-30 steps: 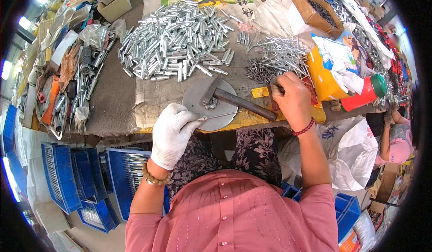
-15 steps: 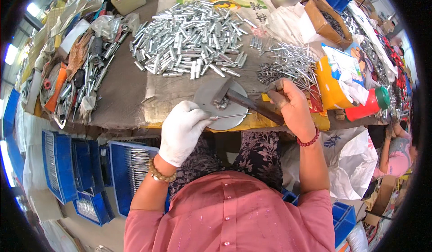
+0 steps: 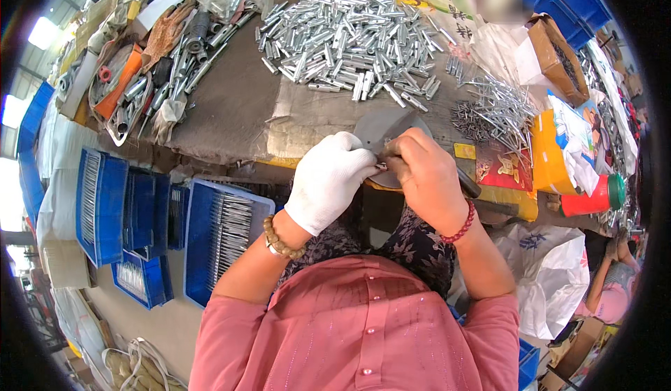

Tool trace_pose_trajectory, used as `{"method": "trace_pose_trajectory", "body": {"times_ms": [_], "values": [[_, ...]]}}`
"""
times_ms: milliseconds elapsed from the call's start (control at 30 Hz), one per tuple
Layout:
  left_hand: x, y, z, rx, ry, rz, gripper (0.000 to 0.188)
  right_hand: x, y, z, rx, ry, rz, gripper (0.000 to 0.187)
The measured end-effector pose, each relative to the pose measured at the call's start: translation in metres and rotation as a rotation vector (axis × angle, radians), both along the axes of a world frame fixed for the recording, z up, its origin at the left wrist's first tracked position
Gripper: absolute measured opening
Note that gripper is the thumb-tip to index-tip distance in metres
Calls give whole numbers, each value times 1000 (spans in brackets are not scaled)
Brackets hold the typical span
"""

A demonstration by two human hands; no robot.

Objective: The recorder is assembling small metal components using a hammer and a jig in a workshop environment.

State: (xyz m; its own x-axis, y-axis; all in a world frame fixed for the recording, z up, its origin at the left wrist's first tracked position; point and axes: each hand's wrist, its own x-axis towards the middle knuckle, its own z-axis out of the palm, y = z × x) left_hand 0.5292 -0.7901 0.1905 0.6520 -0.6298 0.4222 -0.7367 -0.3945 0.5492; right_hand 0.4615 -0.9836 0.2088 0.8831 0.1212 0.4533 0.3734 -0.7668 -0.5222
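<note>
My left hand (image 3: pixel 334 178), in a white glove, is closed in a pinch at the front edge of the bench. A thin metal rod (image 3: pixel 381 167) is in its fingertips, mostly hidden now. My bare right hand (image 3: pixel 430 181) meets it there, fingers pinched together; what they hold is covered. Under and behind both hands lies a round grey metal plate (image 3: pixel 365 127). The handle of a hammer (image 3: pixel 468 183) sticks out to the right of my right hand; its head is hard to make out behind the fingers.
Beyond the plate spreads a heap of short metal sleeves (image 3: pixel 349 38). Thin metal pins (image 3: pixel 500 104) lie at right, near a yellow box (image 3: pixel 552 150) and a red jar with green lid (image 3: pixel 594 197). Tools (image 3: pixel 168 62) crowd the left. Blue bins with rods (image 3: pixel 231 234) stand below.
My right hand has come left and down from above the hammer handle to meet my left hand. The rod, earlier in plain sight, is now mostly covered. The whole view has shifted.
</note>
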Motion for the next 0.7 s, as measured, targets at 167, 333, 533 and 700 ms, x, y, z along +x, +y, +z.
{"method": "trace_pose_trajectory", "body": {"times_ms": [167, 333, 533, 700], "values": [[0, 2, 0, -20, -7, 6, 12, -2, -3, -1, 22, 101, -20, 18], [0, 1, -1, -23, -4, 5, 13, -3, -7, 2, -34, 72, -2, 19], [2, 0, -3, -26, -4, -5, 16, -2, -1, 14, -271, -36, -5, 16], [3, -1, -5, -49, -45, -10, 20, 0, 6, 20, -458, -99, 29, 12]]}}
